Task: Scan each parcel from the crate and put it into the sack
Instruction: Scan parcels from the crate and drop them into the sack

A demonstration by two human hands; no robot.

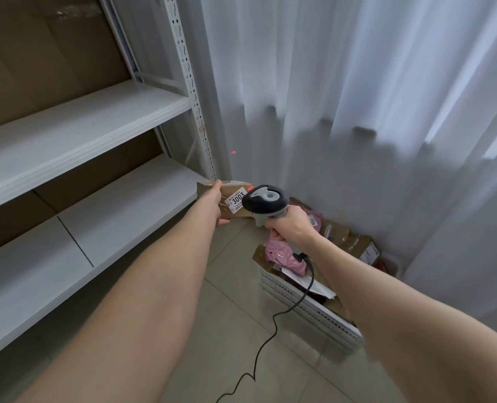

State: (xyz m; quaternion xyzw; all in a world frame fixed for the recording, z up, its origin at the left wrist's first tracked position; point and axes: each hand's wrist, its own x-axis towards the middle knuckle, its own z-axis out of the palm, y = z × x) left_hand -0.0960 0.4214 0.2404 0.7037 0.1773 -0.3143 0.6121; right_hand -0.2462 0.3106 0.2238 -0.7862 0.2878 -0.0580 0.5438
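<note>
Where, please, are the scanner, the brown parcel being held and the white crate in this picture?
scanner (263, 200), head view, on its dark rounded head.
brown parcel (235, 202), head view, on its white label reading 3003.
white crate (322, 319), head view, on its slotted near wall.

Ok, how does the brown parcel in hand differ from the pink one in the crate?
The brown parcel is a taped cardboard box; the pink parcel is a soft, crinkled bag. The brown parcel is held up by the left hand before the scanner; the pink parcel lies in the crate among others.
</note>
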